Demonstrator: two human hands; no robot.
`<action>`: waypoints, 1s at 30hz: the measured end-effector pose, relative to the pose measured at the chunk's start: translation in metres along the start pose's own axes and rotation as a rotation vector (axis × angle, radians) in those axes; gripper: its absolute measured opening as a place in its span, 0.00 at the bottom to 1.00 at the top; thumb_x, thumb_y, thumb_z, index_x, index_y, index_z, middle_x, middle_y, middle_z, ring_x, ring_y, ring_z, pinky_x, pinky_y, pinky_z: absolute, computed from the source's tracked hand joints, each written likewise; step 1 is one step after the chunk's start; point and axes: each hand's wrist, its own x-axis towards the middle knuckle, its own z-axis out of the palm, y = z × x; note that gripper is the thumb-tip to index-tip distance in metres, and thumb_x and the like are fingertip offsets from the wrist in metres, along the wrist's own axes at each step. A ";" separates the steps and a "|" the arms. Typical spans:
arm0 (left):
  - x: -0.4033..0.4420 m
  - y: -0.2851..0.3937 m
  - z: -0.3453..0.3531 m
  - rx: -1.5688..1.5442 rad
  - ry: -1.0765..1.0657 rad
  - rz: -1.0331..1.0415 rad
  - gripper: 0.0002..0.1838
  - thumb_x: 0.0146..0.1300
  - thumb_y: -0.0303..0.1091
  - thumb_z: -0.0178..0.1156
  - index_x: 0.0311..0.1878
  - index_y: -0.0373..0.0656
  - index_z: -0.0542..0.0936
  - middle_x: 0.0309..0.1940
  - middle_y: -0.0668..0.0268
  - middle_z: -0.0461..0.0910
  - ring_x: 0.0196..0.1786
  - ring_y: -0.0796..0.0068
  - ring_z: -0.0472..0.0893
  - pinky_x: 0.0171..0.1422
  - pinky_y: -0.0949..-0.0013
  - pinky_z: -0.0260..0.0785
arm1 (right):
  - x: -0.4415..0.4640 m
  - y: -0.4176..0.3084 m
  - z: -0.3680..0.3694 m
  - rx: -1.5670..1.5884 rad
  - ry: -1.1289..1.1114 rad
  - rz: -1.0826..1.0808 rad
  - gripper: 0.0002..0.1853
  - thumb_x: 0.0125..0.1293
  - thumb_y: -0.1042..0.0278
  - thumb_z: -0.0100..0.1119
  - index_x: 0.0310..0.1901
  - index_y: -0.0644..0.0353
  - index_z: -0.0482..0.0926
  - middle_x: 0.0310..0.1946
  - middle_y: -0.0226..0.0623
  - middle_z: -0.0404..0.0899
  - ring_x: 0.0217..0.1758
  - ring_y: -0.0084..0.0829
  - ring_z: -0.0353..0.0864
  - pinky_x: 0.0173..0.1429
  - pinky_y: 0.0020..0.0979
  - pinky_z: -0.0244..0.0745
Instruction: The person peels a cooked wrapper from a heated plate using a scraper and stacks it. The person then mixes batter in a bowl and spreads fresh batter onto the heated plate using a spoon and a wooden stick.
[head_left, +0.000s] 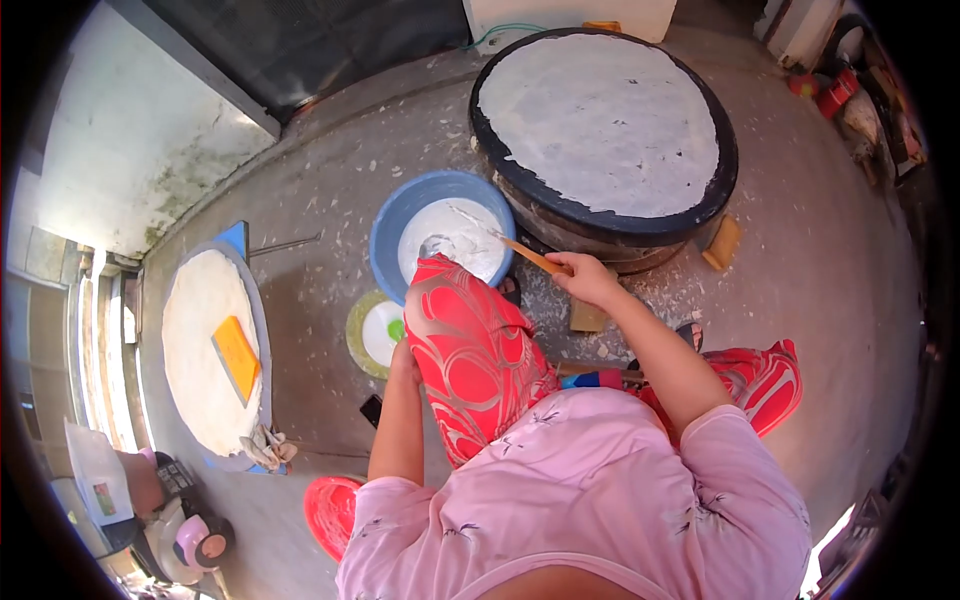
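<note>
Left hand (404, 364) partly hidden behind trouser leg (470, 360); red basin (327, 512) partly behind sleeve (385, 520); upper-right clutter (862, 105) unclear.

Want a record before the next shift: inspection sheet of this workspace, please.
Surface: concrete floor, pale flakes scattered around the griddle.
Job's things: white layer over most of the griddle, dark rim exposed; blue basin holds white mix; pale sheet on a round board, orange scraper on top.
Clutter: dark phone-like item and red basin on the floor.
Grippers: right hand grips a wooden handle reaching over the blue basin; left hand by the left knee, fingers hidden.
Cables: thin green line behind the griddle; cannot tell if powered.
Surroundings: stained wall left; assorted items far right, blurred.
</note>
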 end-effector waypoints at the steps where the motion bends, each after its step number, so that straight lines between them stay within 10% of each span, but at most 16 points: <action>1: 0.000 -0.001 -0.001 -0.032 0.021 0.020 0.15 0.62 0.32 0.47 0.49 0.33 0.71 0.43 0.52 0.76 0.44 0.60 0.78 0.45 0.60 0.74 | -0.001 0.013 -0.003 0.066 0.052 -0.155 0.23 0.55 0.75 0.54 0.55 0.59 0.70 0.37 0.39 0.78 0.33 0.26 0.78 0.38 0.26 0.72; 9: -0.022 0.011 0.018 -0.077 0.045 0.072 0.15 0.62 0.31 0.46 0.48 0.33 0.71 0.44 0.51 0.76 0.44 0.59 0.78 0.46 0.59 0.74 | -0.078 0.014 -0.075 0.559 0.179 0.005 0.20 0.60 0.81 0.46 0.55 0.61 0.62 0.36 0.34 0.74 0.20 0.19 0.74 0.19 0.18 0.67; 20: -0.045 0.020 0.053 -0.021 0.135 0.113 0.15 0.62 0.31 0.45 0.49 0.32 0.70 0.44 0.51 0.75 0.45 0.59 0.78 0.46 0.59 0.74 | -0.101 0.059 -0.112 0.618 0.529 0.187 0.15 0.67 0.69 0.39 0.55 0.56 0.64 0.32 0.33 0.77 0.15 0.16 0.67 0.17 0.18 0.62; 25: -0.050 0.016 0.056 -0.008 0.157 0.113 0.16 0.62 0.31 0.45 0.49 0.32 0.70 0.45 0.51 0.75 0.45 0.58 0.78 0.47 0.59 0.73 | -0.072 0.076 -0.095 0.014 0.690 0.138 0.20 0.64 0.65 0.42 0.58 0.39 0.68 0.36 0.47 0.78 0.32 0.41 0.78 0.38 0.33 0.72; 30: -0.054 0.015 0.056 -0.003 0.170 0.116 0.16 0.62 0.31 0.44 0.49 0.31 0.69 0.45 0.50 0.75 0.45 0.58 0.77 0.47 0.58 0.73 | -0.075 0.044 -0.091 -0.049 0.594 0.176 0.19 0.63 0.65 0.45 0.55 0.39 0.70 0.38 0.52 0.76 0.40 0.44 0.77 0.45 0.33 0.70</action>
